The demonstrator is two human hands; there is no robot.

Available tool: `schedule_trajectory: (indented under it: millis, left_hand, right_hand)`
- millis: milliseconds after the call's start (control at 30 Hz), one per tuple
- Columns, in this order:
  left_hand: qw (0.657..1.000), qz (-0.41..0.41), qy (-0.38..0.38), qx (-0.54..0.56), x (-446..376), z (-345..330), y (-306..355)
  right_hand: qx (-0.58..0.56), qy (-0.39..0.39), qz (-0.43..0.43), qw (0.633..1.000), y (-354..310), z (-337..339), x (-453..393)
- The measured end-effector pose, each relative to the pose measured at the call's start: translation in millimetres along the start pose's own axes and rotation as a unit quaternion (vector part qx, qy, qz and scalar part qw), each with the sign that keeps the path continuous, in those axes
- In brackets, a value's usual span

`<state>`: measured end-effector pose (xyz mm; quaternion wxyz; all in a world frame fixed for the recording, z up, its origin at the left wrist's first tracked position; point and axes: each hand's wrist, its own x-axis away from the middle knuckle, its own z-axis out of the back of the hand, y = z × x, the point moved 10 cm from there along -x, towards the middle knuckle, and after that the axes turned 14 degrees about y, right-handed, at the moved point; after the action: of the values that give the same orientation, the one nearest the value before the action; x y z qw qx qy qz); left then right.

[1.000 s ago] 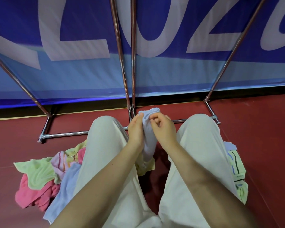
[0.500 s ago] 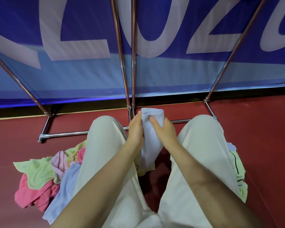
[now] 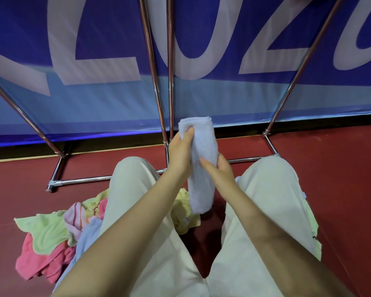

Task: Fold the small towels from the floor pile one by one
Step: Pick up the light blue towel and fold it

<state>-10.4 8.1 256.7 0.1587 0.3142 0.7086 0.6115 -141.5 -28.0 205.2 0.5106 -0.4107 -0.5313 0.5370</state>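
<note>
Between the knees, the left hand (image 3: 178, 155) grips the upper part of a folded pale-blue towel (image 3: 201, 166), thumb laid across its front. Just below, the right hand (image 3: 220, 171) grips its middle from the other side. Beside the left knee (image 3: 133, 174), a towel pile (image 3: 51, 239) lies on the red floor (image 3: 341, 179); beyond the knees stands a chrome rack (image 3: 81, 181).

Sitting on the floor (image 3: 330, 189), knees apart. Towel (image 3: 201, 168) held up between the knees, left hand (image 3: 180, 153) on its left side, right hand (image 3: 220, 170) lower on its right. Pile (image 3: 51, 243) on the floor left of the left leg, spilling under it. Rack (image 3: 165, 82) just ahead, banner (image 3: 223, 93) behind it.
</note>
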Motion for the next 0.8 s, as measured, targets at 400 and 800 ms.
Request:
schedule_trajectory:
  millis: [400, 800]
  left_hand:
    - [0.997, -0.057, -0.028, 0.045, -43.6, -92.9, 151.1]
    - [0.992, -0.111, 0.013, 0.065, -81.3, -153.7, 302.3]
  right_hand:
    - [-0.019, -0.023, 0.001, 1.000, -91.7, 1.6, -88.9]
    - [-0.071, 0.034, 0.071, 0.994, -232.9, 46.4, -165.5]
